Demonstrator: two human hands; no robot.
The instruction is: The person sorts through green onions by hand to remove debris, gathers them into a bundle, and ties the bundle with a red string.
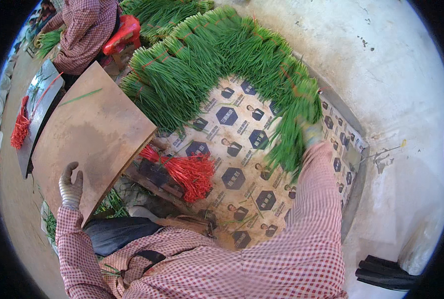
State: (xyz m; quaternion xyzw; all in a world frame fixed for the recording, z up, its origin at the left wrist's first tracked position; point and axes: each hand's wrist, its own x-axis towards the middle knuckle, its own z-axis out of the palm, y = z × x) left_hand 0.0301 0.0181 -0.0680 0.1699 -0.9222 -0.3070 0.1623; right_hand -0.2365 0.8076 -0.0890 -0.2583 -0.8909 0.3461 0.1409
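My left hand (71, 188), in a pale work glove, hovers at or rests on the near edge of a brown wooden board (90, 134). Its thumb and fingers are apart and hold nothing. Out to the right, my gloved right hand (310, 132) is smeared by motion, closed at a bundle of chives (293, 137) at the near right end of a curved row. Long green leaves hang down from it. More bundled chives (182, 74), bound with thin red ties, lie side by side along that row.
A printed sheet (232, 162) covers the surface ahead. Red ties (189, 172) lie in a heap beside the board; another red bunch (20, 124) hangs on a metal plate. At upper left a person in a checked sleeve (90, 30) sits by a red stool (124, 35).
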